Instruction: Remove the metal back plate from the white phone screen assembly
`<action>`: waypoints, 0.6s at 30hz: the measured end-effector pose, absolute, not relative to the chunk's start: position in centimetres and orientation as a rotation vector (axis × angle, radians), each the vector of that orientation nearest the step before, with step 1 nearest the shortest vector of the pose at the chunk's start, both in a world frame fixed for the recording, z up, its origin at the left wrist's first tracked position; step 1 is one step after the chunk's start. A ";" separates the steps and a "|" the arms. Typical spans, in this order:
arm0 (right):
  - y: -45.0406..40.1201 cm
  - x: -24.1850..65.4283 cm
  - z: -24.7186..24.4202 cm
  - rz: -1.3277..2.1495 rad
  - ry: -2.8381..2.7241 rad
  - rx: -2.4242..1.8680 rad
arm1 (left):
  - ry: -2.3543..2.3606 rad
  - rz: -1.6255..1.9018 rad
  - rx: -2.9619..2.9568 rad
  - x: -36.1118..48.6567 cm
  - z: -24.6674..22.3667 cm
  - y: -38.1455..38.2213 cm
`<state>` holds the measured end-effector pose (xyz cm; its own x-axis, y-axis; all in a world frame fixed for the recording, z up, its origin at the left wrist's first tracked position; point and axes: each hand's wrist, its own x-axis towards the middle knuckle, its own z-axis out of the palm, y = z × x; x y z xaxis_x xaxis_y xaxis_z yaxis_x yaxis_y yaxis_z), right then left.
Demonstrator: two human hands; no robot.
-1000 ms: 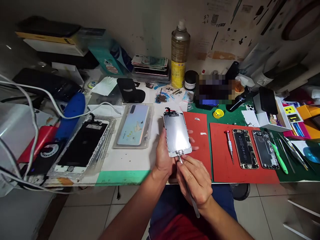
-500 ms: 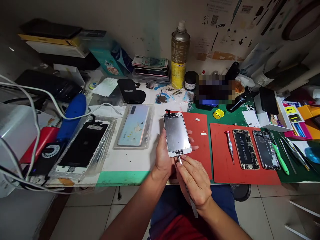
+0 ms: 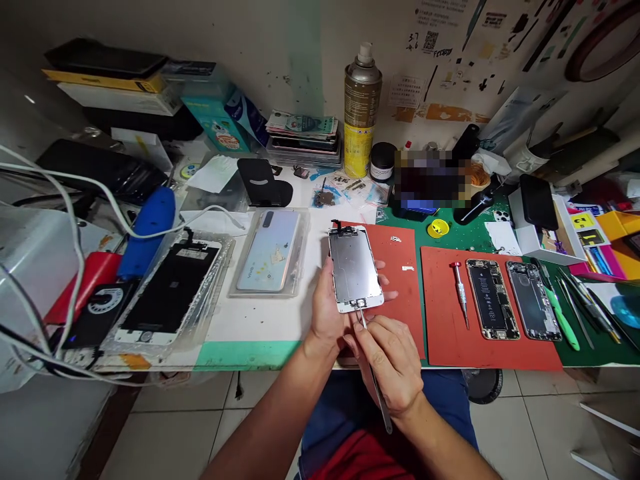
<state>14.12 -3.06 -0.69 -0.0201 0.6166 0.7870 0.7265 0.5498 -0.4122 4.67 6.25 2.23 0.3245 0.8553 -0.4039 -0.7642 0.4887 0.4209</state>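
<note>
Workbench [image 3: 250,355] is crowded w/ phone parts; red silicone mat [image 3: 403,300] lies at centre. Phone display assy [image 3: 355,270] is held over mat's left edge, wrapped from below by L hand [image 3: 327,320], fingers pressed behind it. Thin metal tool [image 3: 384,417] is pinched in R hand [image 3: 387,363], tip at display's bottom edge.

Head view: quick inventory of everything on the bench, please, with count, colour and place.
Phone display assembly: 1, silver back, held up at centre.
Slim steel tool: 1, steel, tip at the assembly's lower edge.
Red mats: 2, red, centre and right.
Opened phones: 2, dark, on the right mat.
Screwdriver: 1, silver and red, on the right mat.
Phone in clear tray: 1, pale blue, left of centre.
Display in clear tray: 1, black, left.
Spray can: 1, gold and yellow, back by the wall.
Left hand: holds the assembly.
Right hand: holds the tool.
</note>
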 end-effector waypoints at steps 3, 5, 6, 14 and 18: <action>-3.1 14.2 -0.6 -0.119 -1.707 -1.133 | 0.638 1.081 0.170 4.8 2.4 6.3; -3.0 14.2 -0.5 -0.110 -1.710 -1.126 | 0.641 1.088 0.174 4.8 2.5 6.2; -3.0 14.2 -0.5 -0.108 -1.711 -1.119 | 0.643 1.091 0.177 4.8 2.5 6.2; -2.9 14.1 -0.6 -0.112 -1.712 -1.091 | 0.646 1.113 0.196 4.8 2.4 6.1; -2.9 14.1 -0.5 -0.113 -1.728 -1.092 | 0.644 1.115 0.205 4.9 2.3 6.1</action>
